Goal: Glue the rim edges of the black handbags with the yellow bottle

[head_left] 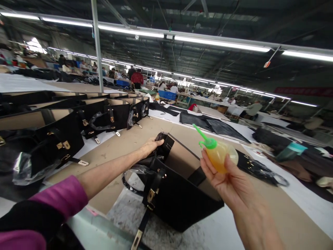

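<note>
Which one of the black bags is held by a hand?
The bag in the middle foreground: the left hand grasps its far end, while the other bags stand grouped at left.

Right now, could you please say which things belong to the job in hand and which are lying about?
Job in hand: open black handbag with beige lining; round translucent bottle with green nozzle.
Apparently lying about: flat black sheets; dark bottle with turquoise cap.
</note>
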`<act>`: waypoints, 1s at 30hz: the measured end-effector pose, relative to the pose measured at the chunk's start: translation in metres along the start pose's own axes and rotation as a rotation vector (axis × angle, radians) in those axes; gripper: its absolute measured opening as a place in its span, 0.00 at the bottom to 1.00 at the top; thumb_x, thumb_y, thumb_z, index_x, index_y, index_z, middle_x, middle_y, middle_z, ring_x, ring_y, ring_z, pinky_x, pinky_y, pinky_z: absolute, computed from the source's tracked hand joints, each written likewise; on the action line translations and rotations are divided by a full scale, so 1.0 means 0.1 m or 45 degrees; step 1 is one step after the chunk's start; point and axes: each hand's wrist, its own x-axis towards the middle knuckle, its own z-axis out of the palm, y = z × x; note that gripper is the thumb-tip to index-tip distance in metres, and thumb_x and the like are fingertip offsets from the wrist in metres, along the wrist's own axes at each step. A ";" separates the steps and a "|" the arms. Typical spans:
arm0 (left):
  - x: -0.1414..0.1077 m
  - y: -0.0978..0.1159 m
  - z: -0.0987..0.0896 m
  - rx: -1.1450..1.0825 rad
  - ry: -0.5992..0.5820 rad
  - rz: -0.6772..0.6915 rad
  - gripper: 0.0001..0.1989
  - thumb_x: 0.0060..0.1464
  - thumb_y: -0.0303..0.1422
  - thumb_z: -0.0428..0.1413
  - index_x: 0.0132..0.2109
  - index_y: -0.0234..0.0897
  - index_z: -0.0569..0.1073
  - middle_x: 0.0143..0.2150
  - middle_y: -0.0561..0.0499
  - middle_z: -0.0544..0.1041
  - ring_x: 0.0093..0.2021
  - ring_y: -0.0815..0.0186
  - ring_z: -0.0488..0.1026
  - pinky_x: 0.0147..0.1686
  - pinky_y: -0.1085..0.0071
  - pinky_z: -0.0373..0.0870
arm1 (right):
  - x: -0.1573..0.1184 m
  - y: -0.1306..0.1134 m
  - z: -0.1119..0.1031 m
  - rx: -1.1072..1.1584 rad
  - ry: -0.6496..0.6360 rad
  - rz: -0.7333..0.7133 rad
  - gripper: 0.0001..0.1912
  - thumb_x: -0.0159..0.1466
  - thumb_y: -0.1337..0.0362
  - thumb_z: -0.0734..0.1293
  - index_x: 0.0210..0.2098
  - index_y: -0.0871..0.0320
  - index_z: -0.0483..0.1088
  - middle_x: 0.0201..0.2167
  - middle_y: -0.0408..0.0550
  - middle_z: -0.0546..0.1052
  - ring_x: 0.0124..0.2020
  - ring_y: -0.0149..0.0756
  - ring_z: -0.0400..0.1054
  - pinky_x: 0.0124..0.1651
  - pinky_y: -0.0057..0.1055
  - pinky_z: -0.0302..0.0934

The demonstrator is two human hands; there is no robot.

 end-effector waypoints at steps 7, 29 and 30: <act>0.00 0.63 -0.09 0.137 -0.152 0.286 0.12 0.54 0.37 0.55 0.40 0.32 0.75 0.30 0.52 0.76 0.32 0.66 0.72 0.35 0.73 0.69 | -0.19 -0.34 -0.36 -0.124 0.027 -0.170 0.24 0.49 0.75 0.72 0.46 0.61 0.71 0.41 0.57 0.78 0.33 0.45 0.76 0.24 0.22 0.71; 0.06 1.02 0.47 0.914 -1.093 0.091 0.07 0.36 0.34 0.62 0.27 0.38 0.79 0.22 0.53 0.77 0.23 0.65 0.69 0.23 0.73 0.65 | -0.15 -0.56 -1.13 -0.962 -0.082 -0.825 0.30 0.44 0.64 0.80 0.45 0.56 0.70 0.34 0.44 0.77 0.29 0.38 0.73 0.30 0.31 0.75; 0.08 1.00 0.48 0.913 -1.099 0.095 0.07 0.36 0.34 0.62 0.28 0.38 0.80 0.22 0.53 0.77 0.23 0.65 0.69 0.23 0.73 0.65 | -0.13 -0.55 -1.13 -0.983 -0.078 -0.849 0.29 0.44 0.64 0.80 0.45 0.56 0.70 0.34 0.44 0.77 0.29 0.37 0.73 0.30 0.31 0.75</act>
